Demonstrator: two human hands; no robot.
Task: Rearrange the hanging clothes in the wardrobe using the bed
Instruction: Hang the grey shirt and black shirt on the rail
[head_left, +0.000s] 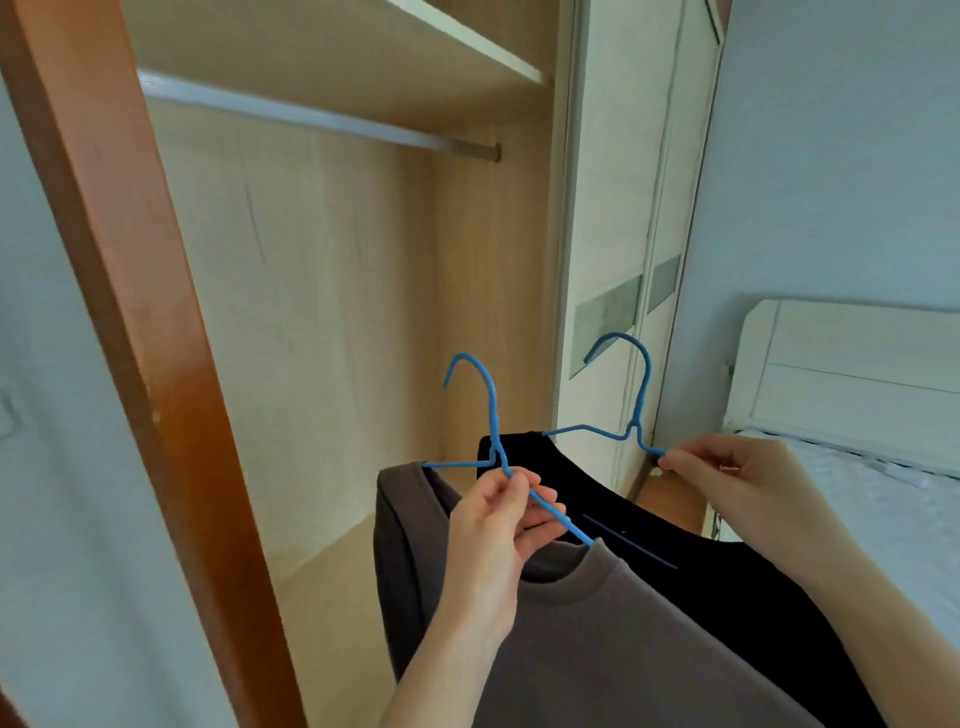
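Currently my left hand (498, 525) is gripping the grey shirt's (597, 649) hanger (488, 441), my right hand (727, 478) pinching the black shirt's (649, 530) hanger (631, 410), both below the rail (311, 117); I am advising hooking each separately, spaced apart.

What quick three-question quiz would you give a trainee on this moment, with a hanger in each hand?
1. True or false: clothes hang on the wardrobe rail.
2. The left hand grips the blue hanger of which shirt? A grey, B black, C white.
3. Fill in: the right hand pinches the other hanger, which carries the ___ shirt.
Key: 1 false, the visible rail is bare; 2 A, the grey shirt; 3 black, the black shirt.
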